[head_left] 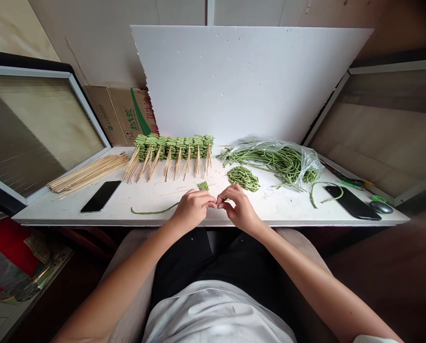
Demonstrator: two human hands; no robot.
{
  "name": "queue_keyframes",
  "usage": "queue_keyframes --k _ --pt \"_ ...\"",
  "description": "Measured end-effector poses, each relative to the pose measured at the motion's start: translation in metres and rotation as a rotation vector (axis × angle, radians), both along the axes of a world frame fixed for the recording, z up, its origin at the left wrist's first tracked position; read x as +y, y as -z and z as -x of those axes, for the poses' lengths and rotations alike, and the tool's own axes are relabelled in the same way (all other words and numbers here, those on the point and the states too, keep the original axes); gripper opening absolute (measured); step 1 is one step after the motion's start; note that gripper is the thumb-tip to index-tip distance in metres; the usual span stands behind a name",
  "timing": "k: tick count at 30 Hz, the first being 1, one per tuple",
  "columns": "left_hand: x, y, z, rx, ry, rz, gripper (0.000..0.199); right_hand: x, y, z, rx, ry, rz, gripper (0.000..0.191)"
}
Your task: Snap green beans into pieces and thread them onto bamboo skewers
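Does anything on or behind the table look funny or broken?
Yes, two things. The white board at the back has a ragged left edge, as if bits broke off. Also, one long bean lies beside the plastic bag, seemingly curling over a corner of the right phone.

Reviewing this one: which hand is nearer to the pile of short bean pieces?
Right. The right hand is just on the person's side of the pile of short bean pieces; the left hand is farther away, off to the pile's left.
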State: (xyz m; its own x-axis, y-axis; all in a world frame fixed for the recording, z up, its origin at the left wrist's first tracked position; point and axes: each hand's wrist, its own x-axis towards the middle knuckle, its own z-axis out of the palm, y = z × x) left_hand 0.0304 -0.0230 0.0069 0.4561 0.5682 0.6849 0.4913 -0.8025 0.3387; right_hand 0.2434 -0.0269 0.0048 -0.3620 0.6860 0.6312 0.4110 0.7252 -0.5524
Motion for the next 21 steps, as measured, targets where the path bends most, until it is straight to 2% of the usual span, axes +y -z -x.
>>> queue_keyframes --k 5,11,15,17,19,21 --pt "0.005 0.007 0.003 0.027 0.064 -0.004 0.033 0.005 0.005 -0.002 -0.001 -0.109 0.005 0.025" --pt "0.009 0.007 0.003 -0.017 0.155 0.128 0.031 0.009 0.004 -0.005 -0.057 -0.194 -0.103 0.026" --pt "0.009 0.002 0.003 -0.072 0.209 0.241 0.027 0.002 0.003 -0.007 -0.196 -0.094 -0.332 0.032" --pt "0.008 0.001 0.004 -0.108 0.19 0.252 0.023 -0.001 0.002 -0.008 -0.285 -0.015 -0.45 0.033" --pt "0.008 -0.001 0.006 -0.156 0.14 0.209 0.016 -0.002 0.001 -0.008 -0.29 0.048 -0.492 0.026" --pt "0.007 -0.004 0.008 -0.202 0.09 0.14 0.009 -0.001 0.0 -0.006 -0.201 0.097 -0.458 0.014"
